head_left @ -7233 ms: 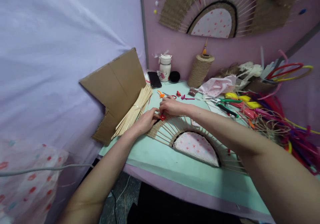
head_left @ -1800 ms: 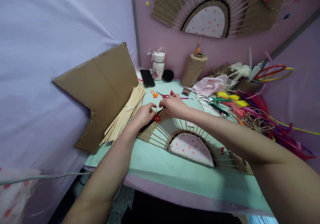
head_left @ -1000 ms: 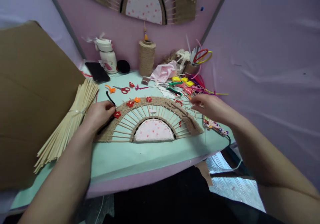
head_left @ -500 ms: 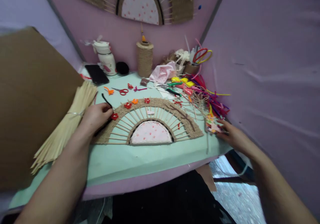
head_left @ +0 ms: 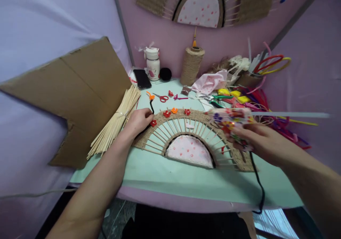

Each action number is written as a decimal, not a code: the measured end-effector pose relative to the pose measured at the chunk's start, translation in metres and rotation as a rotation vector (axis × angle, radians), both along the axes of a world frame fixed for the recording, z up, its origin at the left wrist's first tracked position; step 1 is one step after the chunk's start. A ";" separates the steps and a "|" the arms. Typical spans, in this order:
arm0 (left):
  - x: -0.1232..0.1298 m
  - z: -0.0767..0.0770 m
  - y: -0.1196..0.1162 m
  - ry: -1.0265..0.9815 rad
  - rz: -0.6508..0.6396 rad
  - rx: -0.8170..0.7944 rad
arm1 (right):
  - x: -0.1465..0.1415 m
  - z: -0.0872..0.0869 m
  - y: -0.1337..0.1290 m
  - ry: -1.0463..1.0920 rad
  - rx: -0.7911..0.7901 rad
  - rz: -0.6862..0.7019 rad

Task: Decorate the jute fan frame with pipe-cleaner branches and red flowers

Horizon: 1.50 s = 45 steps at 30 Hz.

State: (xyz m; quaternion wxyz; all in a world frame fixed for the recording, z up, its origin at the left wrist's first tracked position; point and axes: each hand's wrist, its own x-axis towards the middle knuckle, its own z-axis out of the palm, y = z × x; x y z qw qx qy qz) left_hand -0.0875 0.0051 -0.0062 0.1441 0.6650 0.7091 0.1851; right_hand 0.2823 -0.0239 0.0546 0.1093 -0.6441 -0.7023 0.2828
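My left hand (head_left: 140, 122) pinches a black fuzzy stem (head_left: 151, 106) at the left end of a woven twine arch (head_left: 197, 116). Red and orange flowers sit along the arch's outer band, one red flower (head_left: 153, 123) just beside my left fingertips. Thin sticks fan inward to a pink-dotted half circle (head_left: 189, 150). My right hand (head_left: 255, 138) is wrapped round a colourfully patterned glue gun (head_left: 231, 117), its nozzle pointing left above the arch. A clear glue stick (head_left: 290, 115) juts from its back, and a black cord hangs below.
A stick bundle (head_left: 114, 121) and cardboard (head_left: 87, 86) stand left. Behind are a phone (head_left: 142, 79), white bottle (head_left: 152, 65), twine spool (head_left: 192, 67), red scissors (head_left: 162, 97), green pliers (head_left: 218, 101) and colourful stems (head_left: 290, 132). A similar arch (head_left: 199, 9) hangs on the wall.
My right hand has lifted the glue gun from the table's right side and brought it over the arch. My left hand stays by the arch's left end. The view has shifted left.
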 end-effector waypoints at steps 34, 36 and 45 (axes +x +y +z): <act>-0.016 -0.008 -0.003 -0.354 0.187 -0.179 | -0.183 -0.041 0.129 -0.039 -0.546 0.601; -0.016 -0.007 -0.003 -0.346 0.188 -0.178 | -0.183 -0.041 0.128 -0.034 -0.528 0.618; -0.016 -0.006 -0.003 -0.347 0.173 -0.169 | -0.187 -0.039 0.122 -0.057 -0.501 0.581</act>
